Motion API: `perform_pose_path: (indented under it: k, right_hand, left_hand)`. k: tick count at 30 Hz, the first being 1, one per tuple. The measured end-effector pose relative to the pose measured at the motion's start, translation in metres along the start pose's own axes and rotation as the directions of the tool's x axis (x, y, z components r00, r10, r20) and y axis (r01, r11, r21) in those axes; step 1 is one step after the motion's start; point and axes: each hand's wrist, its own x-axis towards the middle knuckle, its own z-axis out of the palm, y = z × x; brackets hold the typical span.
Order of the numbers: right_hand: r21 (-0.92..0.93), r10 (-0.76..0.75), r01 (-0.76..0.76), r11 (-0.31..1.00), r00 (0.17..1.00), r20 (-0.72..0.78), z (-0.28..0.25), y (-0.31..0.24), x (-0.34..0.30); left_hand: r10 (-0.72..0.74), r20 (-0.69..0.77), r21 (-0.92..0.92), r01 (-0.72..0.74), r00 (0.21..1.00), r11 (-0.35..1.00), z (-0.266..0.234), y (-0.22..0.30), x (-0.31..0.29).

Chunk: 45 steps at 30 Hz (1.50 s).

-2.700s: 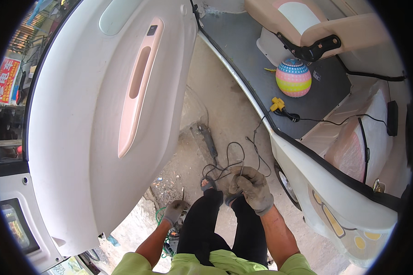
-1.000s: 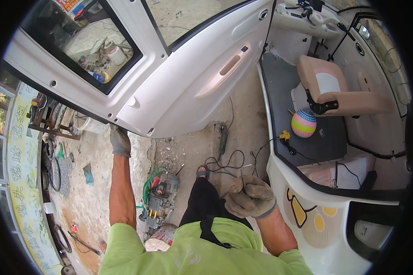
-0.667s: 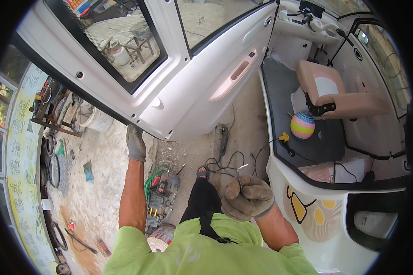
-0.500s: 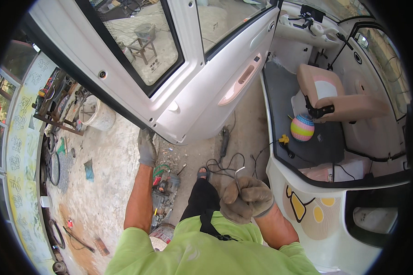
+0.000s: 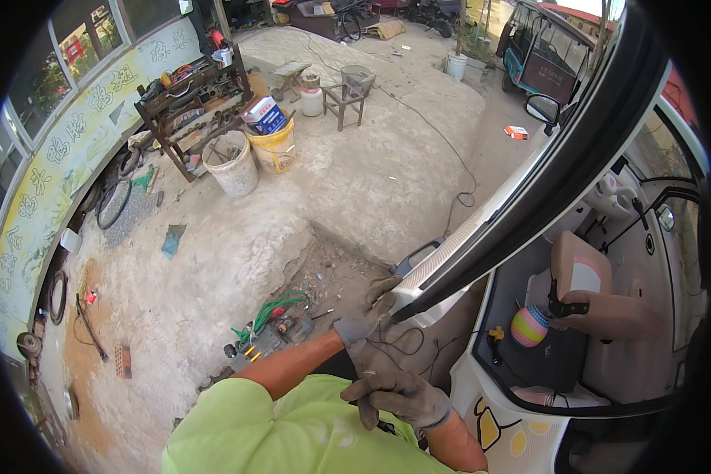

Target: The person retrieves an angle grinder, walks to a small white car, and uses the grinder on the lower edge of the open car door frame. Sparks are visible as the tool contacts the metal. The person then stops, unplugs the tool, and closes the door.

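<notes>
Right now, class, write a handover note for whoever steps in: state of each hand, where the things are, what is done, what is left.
Left hand: gloved, on the lower corner of the open white vehicle door.
Right hand: gloved, resting low in front of the body; whether it holds anything cannot be told.
Things: power tool with green cable on the concrete to the left; loose black wires under the door; striped ball on the cabin floor.
Done: door stands open.
Left: wires lie loose, unconnected as far as can be seen.
</notes>
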Motion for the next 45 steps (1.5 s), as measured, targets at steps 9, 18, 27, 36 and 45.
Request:
perform_pose_path:
  k: [9,18,27,36,45]
  right_hand:
    - [-0.227,-0.007,-0.020,0.974,0.993,-0.120,-0.042,0.000,0.062]
    - [0.239,0.092,0.052,0.970,0.827,-0.555,-0.115,-0.002,0.163]
    - [0.203,0.110,-0.028,0.979,0.908,-0.404,-0.170,-0.040,0.290]
    - [0.226,0.266,-0.191,0.955,0.891,-0.367,-0.275,-0.086,0.390]
    - [-0.548,-0.097,-0.064,0.834,0.961,-0.259,-0.510,-0.162,0.510]
  left_hand:
    - [-0.185,0.613,-0.715,0.639,0.768,0.284,0.031,-0.033,-0.029]
    - [-0.317,0.483,-0.509,0.556,0.816,0.658,-0.130,-0.061,0.055]
    - [-0.309,0.495,-0.680,0.583,0.812,0.444,-0.233,-0.030,0.134]
    - [-0.513,0.270,-0.672,0.541,0.815,0.506,-0.277,-0.067,0.253]
    - [-0.637,-0.206,-0.481,0.490,0.743,0.727,-0.341,-0.243,0.467]
